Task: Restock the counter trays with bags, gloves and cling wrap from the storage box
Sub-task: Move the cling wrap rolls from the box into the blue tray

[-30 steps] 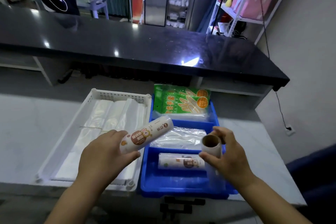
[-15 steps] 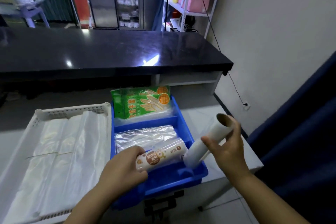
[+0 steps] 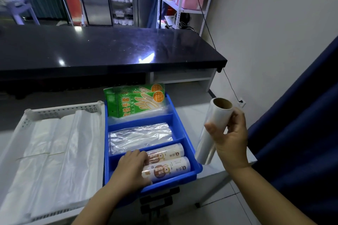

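Blue tray [image 3: 184, 134], 3 compartments front to back, on pale worktop [image 3: 190, 95] beside white perforated tray [image 3: 60, 110]. Far compartment: green glove packs [image 3: 135, 103], 2, overlapping, leaning on back wall. Mid compartment: clear flat bags [image 3: 140, 138], lying flat. Near compartment: 2 labelled bag rolls, side by side, lengthwise L-R; rear roll [image 3: 165, 153], front roll [image 3: 168, 169]. Left hand [image 3: 130, 167] is in near compartment, palm down on left ends of both rolls, fingers draped over them, not closed round either; looks like resting contact, no firm grip. Right hand [image 3: 229, 137] is clear of tray, out to its right, closed round upper part of cling wrap roll [image 3: 213, 129]; roll tilted, cardboard core end up, lower end near tray's right rim. White tray: white plastic bags [image 3: 54, 153], flat stacks filling it. Black counter [image 3: 109, 49] behind.
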{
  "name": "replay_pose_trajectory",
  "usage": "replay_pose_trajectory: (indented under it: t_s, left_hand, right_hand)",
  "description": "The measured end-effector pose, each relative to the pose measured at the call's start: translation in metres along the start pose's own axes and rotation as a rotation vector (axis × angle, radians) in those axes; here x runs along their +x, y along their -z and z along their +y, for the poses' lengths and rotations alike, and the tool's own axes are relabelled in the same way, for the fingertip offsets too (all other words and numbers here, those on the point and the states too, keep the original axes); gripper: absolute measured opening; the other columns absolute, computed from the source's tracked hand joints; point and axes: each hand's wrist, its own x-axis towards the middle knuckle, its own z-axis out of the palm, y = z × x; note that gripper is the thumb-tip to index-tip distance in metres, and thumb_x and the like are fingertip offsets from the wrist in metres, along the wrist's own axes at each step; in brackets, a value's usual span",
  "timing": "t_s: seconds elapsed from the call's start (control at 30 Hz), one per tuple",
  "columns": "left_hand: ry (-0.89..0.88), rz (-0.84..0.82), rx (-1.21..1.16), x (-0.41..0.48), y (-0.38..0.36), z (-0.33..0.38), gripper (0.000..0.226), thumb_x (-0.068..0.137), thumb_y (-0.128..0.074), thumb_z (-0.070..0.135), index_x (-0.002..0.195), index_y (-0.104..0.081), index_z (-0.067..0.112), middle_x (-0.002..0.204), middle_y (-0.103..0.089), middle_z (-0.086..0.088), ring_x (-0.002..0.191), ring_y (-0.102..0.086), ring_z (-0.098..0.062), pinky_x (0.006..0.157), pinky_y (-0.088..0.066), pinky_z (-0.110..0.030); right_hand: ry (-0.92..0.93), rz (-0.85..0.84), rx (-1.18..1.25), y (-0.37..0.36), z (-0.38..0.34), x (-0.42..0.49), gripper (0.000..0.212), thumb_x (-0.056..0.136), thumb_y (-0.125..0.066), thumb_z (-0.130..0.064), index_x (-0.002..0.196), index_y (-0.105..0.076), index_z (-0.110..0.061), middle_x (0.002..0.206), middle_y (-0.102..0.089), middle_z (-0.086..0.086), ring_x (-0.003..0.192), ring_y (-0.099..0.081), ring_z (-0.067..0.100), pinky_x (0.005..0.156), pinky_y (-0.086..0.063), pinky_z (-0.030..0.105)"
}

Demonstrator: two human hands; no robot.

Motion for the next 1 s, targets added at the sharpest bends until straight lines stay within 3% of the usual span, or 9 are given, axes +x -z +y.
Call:
replay_pose_trajectory:
  t_s: [0.07,0.23,0.3,0.37,0.43,0.6,0.73,0.87,1.0]
  left_hand:
    - [-0.016,-0.008,0.015,-0.001,0.0,-0.001,0.047,0.058,-0.064,0.066,0.09,-0.036,0.044,0.103,-0.044,0.019,0.092,-0.037,-0.002,0.074,-0.033,-0.018]
    - [-0.043,-0.023,0.057,-0.002,0.006,0.001,0.039,0.067,-0.062,0.06,0.098,-0.048,0.041,0.107,-0.05,0.016,0.093,-0.037,-0.004,0.073,-0.034,-0.02]
    - [-0.028,0.015,0.029,-0.005,0.012,0.004,0.036,0.072,-0.065,0.052,0.103,-0.051,0.038,0.108,-0.052,0.015,0.092,-0.04,-0.002,0.075,-0.037,-0.018]
    - [0.026,0.102,-0.016,-0.01,0.022,0.005,0.033,0.075,-0.066,0.045,0.104,-0.054,0.036,0.102,-0.054,0.015,0.087,-0.044,-0.002,0.072,-0.039,-0.016]
    - [0.076,0.211,-0.025,-0.019,0.036,0.002,0.027,0.078,-0.067,0.041,0.101,-0.056,0.035,0.09,-0.052,0.018,0.079,-0.048,-0.003,0.066,-0.037,-0.013]
    - [0.227,0.45,-0.037,-0.044,0.065,-0.018,0.013,0.08,-0.068,0.024,0.09,-0.062,0.026,0.074,-0.053,0.012,0.072,-0.052,-0.008,0.058,-0.036,-0.02]
    - [0.31,0.492,-0.047,-0.063,0.07,-0.027,0.01,0.081,-0.065,0.024,0.085,-0.06,0.031,0.072,-0.057,0.013,0.069,-0.054,-0.005,0.056,-0.039,-0.016]
    - [0.381,0.516,-0.073,-0.074,0.066,-0.027,0.009,0.083,-0.064,0.023,0.086,-0.061,0.031,0.075,-0.059,0.016,0.069,-0.054,-0.001,0.057,-0.038,-0.011]
    - [0.455,0.529,-0.082,-0.08,0.062,-0.021,0.008,0.085,-0.062,0.024,0.091,-0.063,0.029,0.081,-0.062,0.015,0.073,-0.056,-0.004,0.063,-0.045,-0.018]
  right_hand:
    - [-0.004,-0.012,-0.008,-0.003,0.001,0.0,0.05,0.067,-0.072,-0.041,0.11,-0.045,-0.047,0.102,-0.056,-0.028,0.094,-0.058,0.0,0.077,-0.055,0.025]
    - [0.076,-0.132,-0.092,-0.021,-0.002,0.0,0.052,0.074,-0.064,-0.044,0.121,-0.041,-0.042,0.111,-0.051,-0.023,0.103,-0.055,-0.005,0.068,-0.05,0.005]
    - [0.135,-0.24,-0.145,-0.031,-0.002,0.0,0.06,0.078,-0.063,-0.04,0.132,-0.037,-0.033,0.119,-0.05,-0.015,0.109,-0.054,0.003,0.073,-0.053,0.011]
    - [0.226,-0.349,-0.249,-0.042,-0.002,-0.001,0.065,0.081,-0.064,-0.043,0.137,-0.036,-0.028,0.124,-0.051,-0.002,0.108,-0.055,0.016,0.078,-0.055,0.025]
    - [0.399,-0.446,-0.443,-0.056,-0.001,-0.003,0.069,0.078,-0.068,-0.046,0.137,-0.04,-0.023,0.118,-0.056,0.006,0.1,-0.056,0.018,0.076,-0.054,0.032]
    - [0.763,-0.777,-0.802,-0.092,0.007,-0.018,0.072,0.062,-0.078,-0.049,0.126,-0.054,-0.024,0.093,-0.063,0.003,0.08,-0.06,0.021,0.068,-0.049,0.034]
    - [0.714,-1.055,-0.89,-0.111,0.025,-0.028,0.068,0.076,-0.068,-0.044,0.135,-0.042,-0.023,0.108,-0.057,0.01,0.096,-0.054,0.03,0.082,-0.041,0.04]
    - [0.699,-1.128,-0.909,-0.119,0.038,-0.031,0.069,0.079,-0.065,-0.042,0.139,-0.035,-0.024,0.113,-0.054,0.012,0.101,-0.051,0.032,0.087,-0.038,0.042]
    - [0.676,-1.193,-0.878,-0.124,0.045,-0.034,0.068,0.081,-0.062,-0.043,0.139,-0.03,-0.026,0.117,-0.05,0.01,0.104,-0.046,0.03,0.09,-0.035,0.041]
